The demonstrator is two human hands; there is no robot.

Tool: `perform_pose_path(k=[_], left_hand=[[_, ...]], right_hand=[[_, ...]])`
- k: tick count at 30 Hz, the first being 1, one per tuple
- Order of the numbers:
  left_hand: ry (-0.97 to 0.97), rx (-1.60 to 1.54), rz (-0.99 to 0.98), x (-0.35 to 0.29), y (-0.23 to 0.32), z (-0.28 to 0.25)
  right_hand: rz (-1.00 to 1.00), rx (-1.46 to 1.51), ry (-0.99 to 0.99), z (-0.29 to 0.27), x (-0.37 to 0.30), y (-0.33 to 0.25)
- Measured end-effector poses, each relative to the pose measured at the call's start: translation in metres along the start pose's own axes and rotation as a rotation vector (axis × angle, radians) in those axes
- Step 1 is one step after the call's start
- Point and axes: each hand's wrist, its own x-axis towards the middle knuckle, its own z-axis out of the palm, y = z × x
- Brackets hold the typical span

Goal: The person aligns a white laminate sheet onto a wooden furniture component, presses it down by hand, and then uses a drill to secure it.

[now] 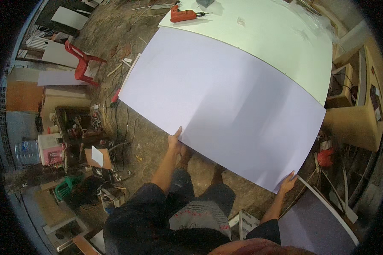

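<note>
A large pale lavender panel [208, 93] spans the middle of the view. My left hand [175, 138] grips its near edge with the thumb on top and the fingers beneath, out of sight. At the panel's near right corner, my right hand [288, 182] holds on in the same way. The panel's far edge lies along a pale greenish-white board [281, 46]; whether it overlaps or only meets it I cannot tell. On that board, at the far left, rests an orange power drill [184, 15] with a bit fitted.
A red plastic chair [84, 63] stands at the left. Below it are a cluttered workbench [78, 123] and a green plastic item [67, 187]. Another lavender panel [319, 221] leans at the lower right. Wooden cabinet parts [357, 117] and clear plastic wrap [306, 19] lie beyond.
</note>
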Motion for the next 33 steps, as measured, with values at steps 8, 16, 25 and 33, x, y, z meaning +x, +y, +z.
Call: perform_pose_path(k=[8, 16, 25, 33], left_hand=[[-0.121, 0.659, -0.041, 0.011, 0.056, -0.021], [-0.136, 1.06, 0.181, 0.026, 0.058, -0.048], [0.394, 1.129, 0.858, 0.17, 0.23, -0.168], [0.13, 1.162, 0.805, 0.42, 0.363, -0.152]], right_hand=[[0.046, -0.156, 0.064, 0.015, -0.019, -0.03], [-0.106, -0.272, 0.234, 0.038, -0.025, -0.009], [-0.199, -0.753, 0.567, 0.043, -0.052, 0.015], [0.676, 0.633, -0.152, 0.124, -0.304, -0.117]])
